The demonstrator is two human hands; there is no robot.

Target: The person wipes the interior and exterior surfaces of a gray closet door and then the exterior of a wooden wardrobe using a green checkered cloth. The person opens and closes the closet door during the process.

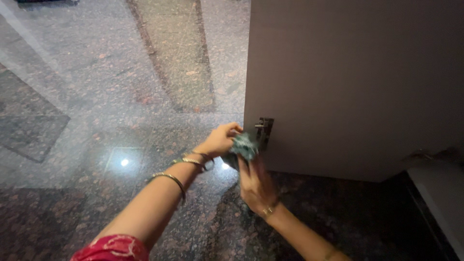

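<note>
Gripping a crumpled green cloth [244,147] between them, your left hand [220,140] curls its fingers over the cloth's upper left side while your right hand [256,186] comes up from below with its fingers closed on the bunched fabric, slightly blurred. The cloth sits just at the metal door handle [264,129], near the left edge of the pale door [357,82], and whether it touches the handle you cannot tell from here. Bangles [186,166] ring your left wrist above a red sleeve [113,249], and beneath both arms spreads the dark polished stone floor [96,96].
</note>
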